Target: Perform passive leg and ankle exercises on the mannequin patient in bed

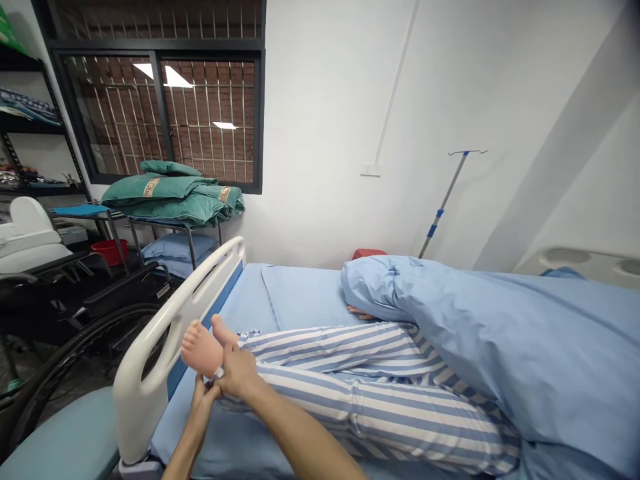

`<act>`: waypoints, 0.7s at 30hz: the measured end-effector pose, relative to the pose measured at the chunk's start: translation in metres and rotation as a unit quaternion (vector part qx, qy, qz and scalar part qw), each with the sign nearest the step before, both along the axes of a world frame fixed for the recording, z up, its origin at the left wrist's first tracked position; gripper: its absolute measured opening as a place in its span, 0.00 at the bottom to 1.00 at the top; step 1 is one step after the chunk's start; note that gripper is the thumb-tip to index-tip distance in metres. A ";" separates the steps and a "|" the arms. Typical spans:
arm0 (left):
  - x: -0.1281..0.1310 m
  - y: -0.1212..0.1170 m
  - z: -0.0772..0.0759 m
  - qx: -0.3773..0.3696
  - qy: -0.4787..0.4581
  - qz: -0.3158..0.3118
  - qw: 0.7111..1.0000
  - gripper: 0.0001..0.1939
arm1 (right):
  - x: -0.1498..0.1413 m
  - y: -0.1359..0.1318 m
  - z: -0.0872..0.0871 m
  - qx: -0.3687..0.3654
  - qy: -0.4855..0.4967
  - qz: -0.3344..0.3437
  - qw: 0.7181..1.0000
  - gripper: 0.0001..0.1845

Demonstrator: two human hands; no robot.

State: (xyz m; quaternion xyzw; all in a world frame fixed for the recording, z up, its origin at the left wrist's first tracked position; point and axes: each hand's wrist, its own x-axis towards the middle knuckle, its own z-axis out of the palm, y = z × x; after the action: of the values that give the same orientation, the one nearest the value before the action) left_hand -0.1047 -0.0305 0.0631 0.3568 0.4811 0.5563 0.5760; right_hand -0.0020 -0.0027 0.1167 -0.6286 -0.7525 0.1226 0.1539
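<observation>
Two hands (pixel 200 408) (pixel 241 373) at one bare foot (pixel 201 350), wheelchair label (pixel 163 291) illegible

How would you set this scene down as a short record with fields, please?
Left hand: below the near foot, by the ankle
Right hand: over the near ankle, at the trouser cuff
Grip: firmness unclear from this view
Legs: in blue-and-white striped trousers, lying on a light blue sheet
Cover: blue quilt, over the upper legs
Bed end: white footboard, beside the feet
Background: wheelchair, green bedding, pole
</observation>
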 end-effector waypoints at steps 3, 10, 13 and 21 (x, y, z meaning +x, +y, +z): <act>0.018 -0.007 0.068 0.122 0.050 0.007 0.991 0.36 | 0.023 -0.010 0.071 0.042 0.041 0.012 0.998 0.35; 0.081 -0.027 0.218 0.331 0.134 -0.019 0.934 0.43 | 0.110 -0.057 0.231 0.143 0.202 0.093 0.964 0.27; 0.112 -0.044 0.272 0.419 0.144 -0.070 0.894 0.45 | 0.148 -0.084 0.283 0.180 0.274 0.119 0.937 0.26; 0.138 -0.071 0.321 0.474 0.273 -0.081 0.833 0.45 | 0.182 -0.123 0.327 0.174 0.314 0.100 0.928 0.26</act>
State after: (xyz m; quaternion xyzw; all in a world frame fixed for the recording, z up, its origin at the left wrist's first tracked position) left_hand 0.0336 -0.1015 0.3837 0.7609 0.2657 0.5476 0.2248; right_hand 0.1796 -0.1254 0.4438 -0.4427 -0.7342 0.1955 0.4762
